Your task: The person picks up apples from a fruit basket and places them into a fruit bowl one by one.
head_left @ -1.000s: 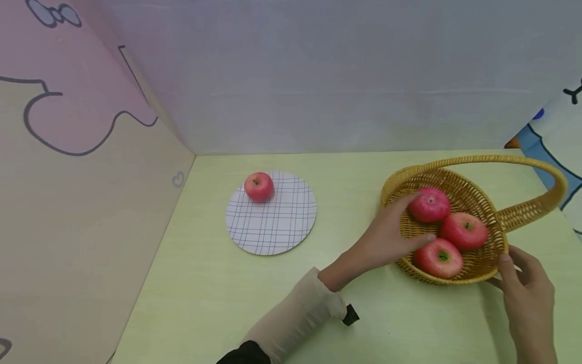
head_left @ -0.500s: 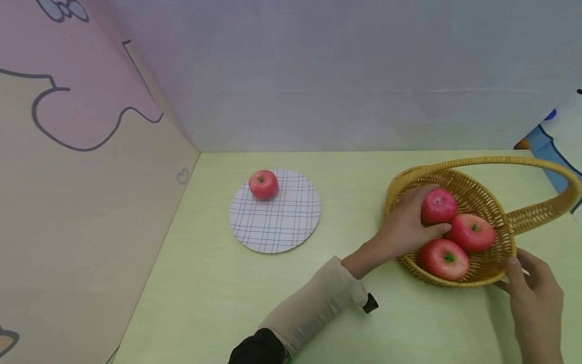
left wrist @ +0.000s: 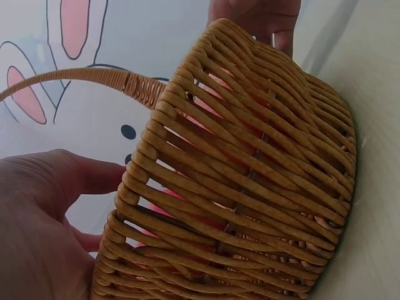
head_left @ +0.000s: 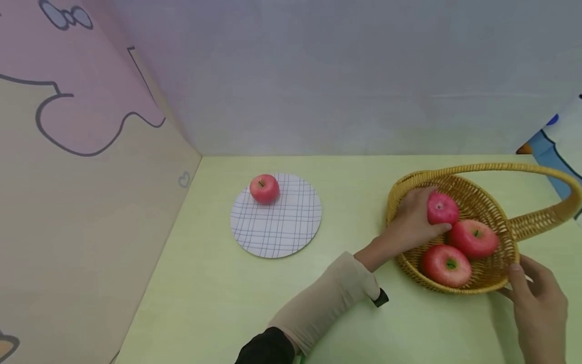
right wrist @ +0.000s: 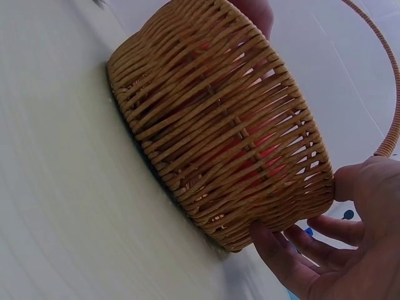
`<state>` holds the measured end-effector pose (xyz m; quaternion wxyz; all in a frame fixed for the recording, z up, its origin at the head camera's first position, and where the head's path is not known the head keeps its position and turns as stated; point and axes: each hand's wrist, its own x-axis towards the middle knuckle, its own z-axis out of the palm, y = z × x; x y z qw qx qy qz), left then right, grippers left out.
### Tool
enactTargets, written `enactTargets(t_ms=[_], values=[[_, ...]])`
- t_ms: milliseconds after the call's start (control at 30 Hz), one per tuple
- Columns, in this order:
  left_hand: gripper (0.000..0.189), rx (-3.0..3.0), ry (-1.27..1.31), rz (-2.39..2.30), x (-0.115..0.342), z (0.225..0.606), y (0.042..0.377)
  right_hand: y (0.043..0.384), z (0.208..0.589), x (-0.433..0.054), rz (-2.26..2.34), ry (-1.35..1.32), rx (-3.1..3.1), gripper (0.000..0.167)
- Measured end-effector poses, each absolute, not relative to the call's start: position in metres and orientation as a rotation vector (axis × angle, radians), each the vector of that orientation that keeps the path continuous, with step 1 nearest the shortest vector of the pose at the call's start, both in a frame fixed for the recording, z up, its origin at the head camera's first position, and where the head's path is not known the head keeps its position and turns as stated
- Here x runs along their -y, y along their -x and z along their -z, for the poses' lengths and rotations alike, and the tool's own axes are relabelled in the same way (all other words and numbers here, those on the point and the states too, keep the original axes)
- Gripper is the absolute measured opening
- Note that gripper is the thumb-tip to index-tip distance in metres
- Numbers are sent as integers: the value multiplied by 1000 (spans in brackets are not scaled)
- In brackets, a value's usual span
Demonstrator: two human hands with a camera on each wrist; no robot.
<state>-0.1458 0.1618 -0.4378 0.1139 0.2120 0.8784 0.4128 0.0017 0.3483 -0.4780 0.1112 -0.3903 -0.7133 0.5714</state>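
A yellow-brown wicker basket point(head_left: 488, 273) with a tall arched handle stands at the right of the table. Inside it lie two red apples point(head_left: 447, 265) with stems up and a deeper pink apple point(head_left: 443, 208), its pale end showing. My left hand point(head_left: 416, 217) reaches over the basket's left rim, thumb and fingers around the pink apple; its fingertips are hidden behind the fruit. With thumb on the rim and fingers against the outer wall, my right hand point(head_left: 538, 298) grips the basket at its near right side, as the right wrist view also shows point(right wrist: 350, 231).
A round white plate point(head_left: 282, 232) with a blue grid pattern lies left of the basket, and one red apple point(head_left: 264, 189) sits near its upper left edge. Walls point(head_left: 318, 81) border the table point(head_left: 195, 293) at the back and sides. The basket handle point(head_left: 514, 167) arches over the right side.
My left hand has gone deeper into the basket and closed around the pink apple. The right hand keeps its grip on the basket. The whole view has shifted slightly.
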Motion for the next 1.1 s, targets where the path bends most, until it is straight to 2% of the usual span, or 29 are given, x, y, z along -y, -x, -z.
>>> enactTargets(t_ms=[600,833,1100], values=[[96,-2595,-470,-1052,-182,446,153,-3,475,-346,-1708,1146,2088,50],[96,-2653,-484,-960,-188,448,158,0,472,-344,-1566,1191,2234,51],[97,-2705,-542,-887,-192,451,162,-1,473,-346,-1628,1166,2160,50]])
